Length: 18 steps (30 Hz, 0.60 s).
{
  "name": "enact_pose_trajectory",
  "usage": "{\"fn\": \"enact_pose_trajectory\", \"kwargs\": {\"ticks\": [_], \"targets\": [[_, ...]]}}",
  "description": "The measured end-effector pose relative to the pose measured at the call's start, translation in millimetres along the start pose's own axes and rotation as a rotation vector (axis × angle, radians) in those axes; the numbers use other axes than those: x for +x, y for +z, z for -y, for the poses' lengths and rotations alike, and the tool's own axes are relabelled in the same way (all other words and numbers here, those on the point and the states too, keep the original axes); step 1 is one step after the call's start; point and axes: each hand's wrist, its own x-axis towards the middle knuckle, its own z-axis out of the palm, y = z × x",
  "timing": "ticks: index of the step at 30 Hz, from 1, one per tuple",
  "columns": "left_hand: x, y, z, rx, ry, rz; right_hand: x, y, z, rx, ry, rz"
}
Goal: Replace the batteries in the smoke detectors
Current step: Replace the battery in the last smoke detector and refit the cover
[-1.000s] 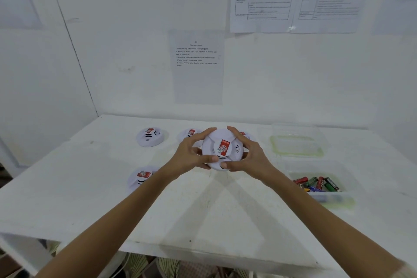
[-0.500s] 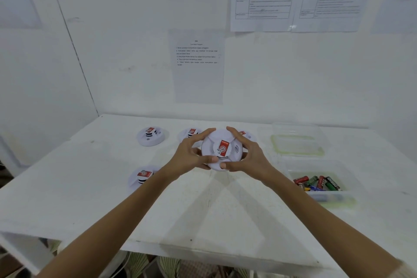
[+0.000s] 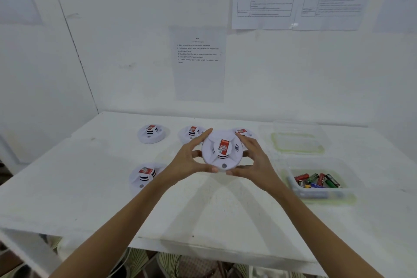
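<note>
Head view: the left hand (image 3: 190,160) and right hand (image 3: 255,160) clasp a white detector (image 3: 222,150) by its rim above the middle of the desk (image 3: 225,214), each grip closed on it, four more detectors lying toward the far-left corner and a battery tub (image 3: 320,178) near the right edge.

Smooth matt white plastic smoke detector (image 3: 222,151); clear glossy plastic tub (image 3: 320,194); matt painted table (image 3: 203,214).

white table (image 3: 225,214) shoved into the wall corner, three smoke detectors (image 3: 151,133) lined up along the back edge, fourth detector (image 3: 144,176) nearer the left edge, empty clear tub (image 3: 297,140) back right, battery tub (image 3: 320,181) right edge
</note>
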Motion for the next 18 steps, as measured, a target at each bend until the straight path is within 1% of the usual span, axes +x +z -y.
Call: {"fn": "enact_pose_trajectory", "kwargs": {"ticks": [2, 7, 9, 14, 18], "targets": [[-1, 0, 2, 0.008, 0.016, 0.023, -2, -1, 1, 0.009, -0.002, -0.021], [-4, 5, 5, 0.002, 0.060, -0.036, -7, 5, 3, 0.083, 0.027, -0.080], [-6, 6, 6, -0.023, 0.051, -0.051, -10, 6, 2, 0.097, 0.042, -0.098], [-12, 12, 11, -0.077, 0.053, -0.084, -16, 6, 1, 0.118, 0.058, -0.096], [-15, 17, 11, -0.075, 0.082, -0.124, -20, 7, 1, 0.113, 0.054, -0.093]]}}
